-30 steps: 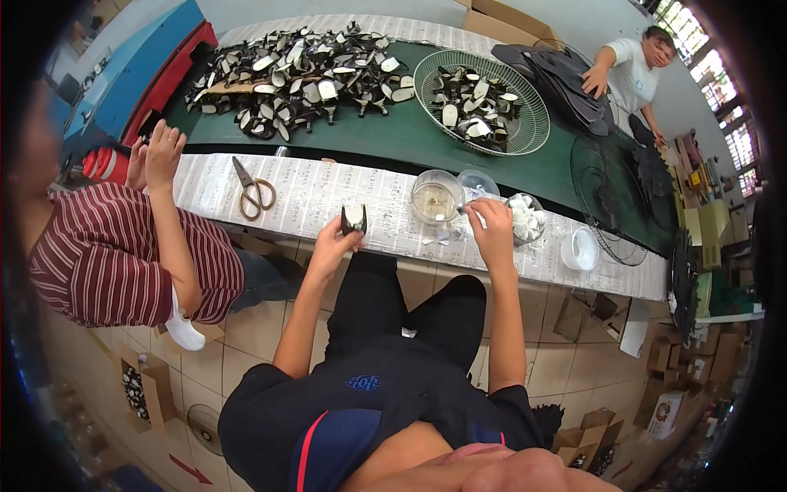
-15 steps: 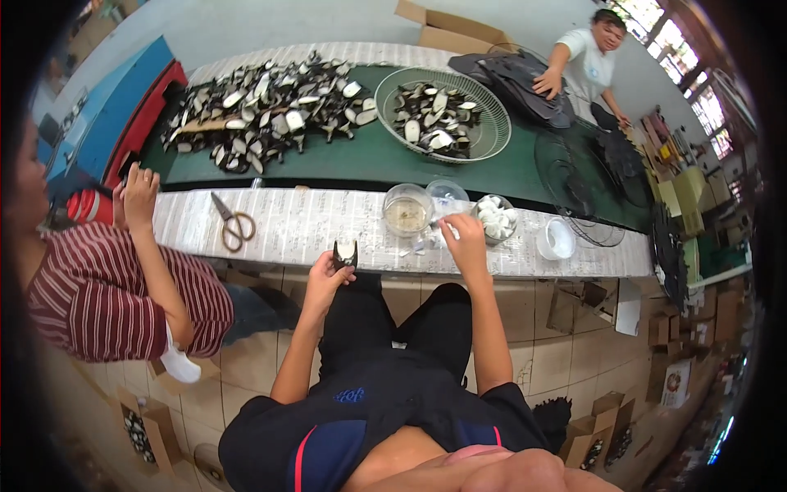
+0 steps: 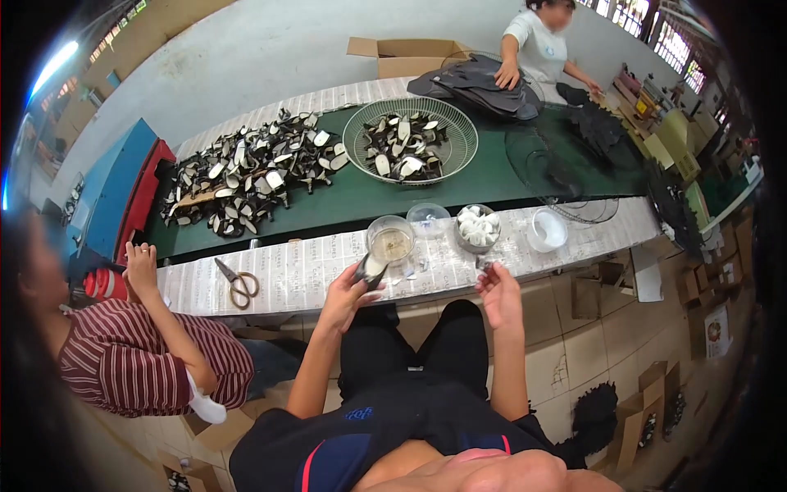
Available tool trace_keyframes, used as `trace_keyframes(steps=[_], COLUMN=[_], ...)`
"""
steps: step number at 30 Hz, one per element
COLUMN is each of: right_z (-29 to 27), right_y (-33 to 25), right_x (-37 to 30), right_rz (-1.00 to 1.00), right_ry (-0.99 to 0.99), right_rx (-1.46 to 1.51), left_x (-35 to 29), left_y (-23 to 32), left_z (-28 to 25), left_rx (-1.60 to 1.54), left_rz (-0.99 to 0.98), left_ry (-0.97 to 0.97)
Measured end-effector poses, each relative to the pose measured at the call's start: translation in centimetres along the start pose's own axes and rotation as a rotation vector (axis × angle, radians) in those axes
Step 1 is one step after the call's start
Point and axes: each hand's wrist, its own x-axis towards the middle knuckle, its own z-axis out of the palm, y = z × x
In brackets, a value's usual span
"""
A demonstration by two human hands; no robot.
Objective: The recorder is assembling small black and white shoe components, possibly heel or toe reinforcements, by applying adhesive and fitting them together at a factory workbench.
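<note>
My left hand (image 3: 343, 302) is closed around a small black piece with a white oval face (image 3: 374, 270), in front of a clear round tub (image 3: 392, 243) with pale brownish contents. My right hand (image 3: 502, 297) is raised at the table's near edge, thumb and fingertips together at a small dark bit that I cannot make out. Just beyond it stands a round container of white, rounded pieces (image 3: 479, 225). A shallow clear tub (image 3: 428, 219) sits between these two containers, and a white plastic cup (image 3: 548, 230) stands to their right. Small scraps lie near the tubs.
Scissors (image 3: 238, 284) lie left on the paper-covered table (image 3: 320, 275). Beyond, a green surface (image 3: 307, 209) bears a heap of black-and-white pieces (image 3: 246, 176) and a wire basket (image 3: 463, 156) holding more. A striped-shirted person (image 3: 156, 357) is at left; another person's hand (image 3: 508, 75) touches dark sheets.
My view has shifted, so the table sits lower. My left hand has tilted its piece and brought it close to the brownish tub. My right hand has drawn back from the tubs, turning palm upward.
</note>
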Motion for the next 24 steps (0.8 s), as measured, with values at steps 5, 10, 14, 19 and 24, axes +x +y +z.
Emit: trace_keyframes(steps=[5,10,14,19,24], right_z=[7.6,11.3,12.6,13.2,13.4], right_y=[-4.9,-6.2,-6.1,-5.5,-5.2], right_x=[-5.8,-11.1,-12.7,-13.4,-13.8], right_rz=[-0.374,-0.896,-1.232,-1.226,-1.297], right_ry=[-0.258,-0.426,-0.484,-0.51,-0.539], right_rx=[-0.078,-0.465,-0.824,-0.856,-0.957], left_x=[0.8,-1.5,-4.1,-5.2,-5.7], left_y=[5.2,7.6,7.9,7.3,7.5], left_z=[6.8,10.1,11.3,10.6,10.0], left_rx=[0.018,-0.138,-0.089,-0.018,-0.046], left_rz=[0.109,0.134,0.175,0.237,0.194], left_ry=[-0.273,-0.495,-0.399,-0.358,-0.46])
